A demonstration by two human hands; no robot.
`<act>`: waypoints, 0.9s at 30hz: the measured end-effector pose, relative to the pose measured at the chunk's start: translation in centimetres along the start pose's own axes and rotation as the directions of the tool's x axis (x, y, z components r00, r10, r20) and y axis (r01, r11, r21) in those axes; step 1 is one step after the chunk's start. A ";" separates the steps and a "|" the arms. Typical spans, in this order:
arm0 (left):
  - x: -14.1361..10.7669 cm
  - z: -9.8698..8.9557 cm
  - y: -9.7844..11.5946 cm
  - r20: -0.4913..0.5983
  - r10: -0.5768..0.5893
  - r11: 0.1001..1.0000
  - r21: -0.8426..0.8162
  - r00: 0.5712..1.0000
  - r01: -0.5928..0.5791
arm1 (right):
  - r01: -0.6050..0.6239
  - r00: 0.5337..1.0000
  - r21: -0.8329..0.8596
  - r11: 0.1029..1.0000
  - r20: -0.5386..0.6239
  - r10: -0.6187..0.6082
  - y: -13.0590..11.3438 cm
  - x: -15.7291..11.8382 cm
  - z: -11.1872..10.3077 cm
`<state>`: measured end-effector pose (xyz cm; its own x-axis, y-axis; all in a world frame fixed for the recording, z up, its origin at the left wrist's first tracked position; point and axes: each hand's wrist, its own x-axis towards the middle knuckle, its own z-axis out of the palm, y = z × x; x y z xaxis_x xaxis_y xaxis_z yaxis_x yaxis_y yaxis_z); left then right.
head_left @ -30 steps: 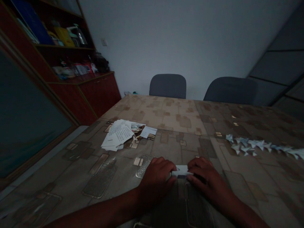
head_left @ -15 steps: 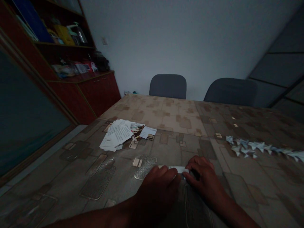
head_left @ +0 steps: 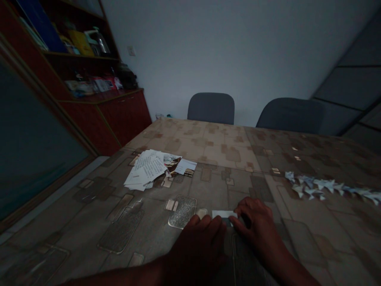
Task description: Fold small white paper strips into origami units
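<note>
Left hand point(head_left: 196, 254) is resting curled on the patterned table cover point(head_left: 238, 190), fingers closed, just beside the left end of a white paper strip point(head_left: 224, 214), its long axis running crosswise before the person. Right hand point(head_left: 256, 226) is nearer, fingertips touching the strip's right end; gripping or not, cannot tell.

Dim light — hands point(head_left: 258, 226) in shadow, edges warped

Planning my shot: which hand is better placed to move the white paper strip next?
Probably the right hand: its fingers reach the right end of the white paper strip, while the left hand sits lower, seemingly not touching it.
</note>
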<state>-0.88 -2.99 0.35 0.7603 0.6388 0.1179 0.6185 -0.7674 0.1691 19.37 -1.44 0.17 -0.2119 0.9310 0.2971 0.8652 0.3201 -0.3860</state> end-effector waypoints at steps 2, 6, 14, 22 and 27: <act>0.0 -0.1 0.0 0.001 -0.004 1.000 -0.004 1.000 0.004 | 0.005 1.000 0.001 1.000 -0.004 -0.005 0.0 0.0 0.0; -0.1 -0.2 0.1 0.011 -0.010 1.000 -0.024 1.000 0.010 | 0.021 1.000 0.003 1.000 -0.013 -0.021 0.1 -0.1 -0.1; -0.2 0.2 0.0 0.002 -0.015 1.000 -0.010 1.000 0.015 | 0.013 1.000 0.016 1.000 0.014 -0.014 0.2 -0.1 0.0; -0.1 -0.3 -0.2 0.024 0.012 1.000 0.007 1.000 -0.012 | -0.028 0.999 -0.007 1.000 0.026 0.029 0.1 -0.1 0.2; 0.0 -0.7 -0.3 0.057 0.012 1.000 0.014 0.998 -0.013 | -0.043 0.999 0.004 0.999 0.019 0.043 0.1 -0.1 0.2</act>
<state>-1.20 -2.77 0.95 0.7780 0.6250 0.0643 0.6111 -0.7765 0.1534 19.42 -1.48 -0.04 -0.1829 0.9470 0.2640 0.8719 0.2803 -0.4016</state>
